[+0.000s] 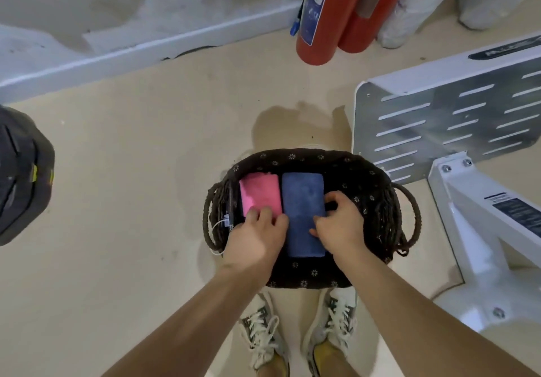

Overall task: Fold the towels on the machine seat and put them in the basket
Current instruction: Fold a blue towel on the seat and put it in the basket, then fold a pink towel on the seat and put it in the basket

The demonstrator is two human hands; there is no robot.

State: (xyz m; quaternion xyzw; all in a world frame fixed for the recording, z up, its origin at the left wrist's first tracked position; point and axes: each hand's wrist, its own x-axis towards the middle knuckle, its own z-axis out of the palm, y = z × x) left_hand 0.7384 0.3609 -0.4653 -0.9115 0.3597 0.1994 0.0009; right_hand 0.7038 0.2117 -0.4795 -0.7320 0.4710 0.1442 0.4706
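Observation:
A dark woven basket (369, 183) with rope handles and a flowered liner stands on the floor in front of my feet. Inside it lie a folded pink towel (259, 193) on the left and a folded blue towel (303, 201) beside it. My left hand (257, 239) reaches into the basket with its fingers on the near end of the pink towel and the blue towel's left edge. My right hand (339, 224) has its fingers curled round the blue towel's right edge. The machine seat is out of view.
A white gym machine with a slotted metal footplate (445, 118) and frame (483, 230) stands right of the basket. Two red fire extinguishers (325, 16) lean on the wall behind. A dark object (20, 171) sits at the left edge. Bare beige floor lies to the left.

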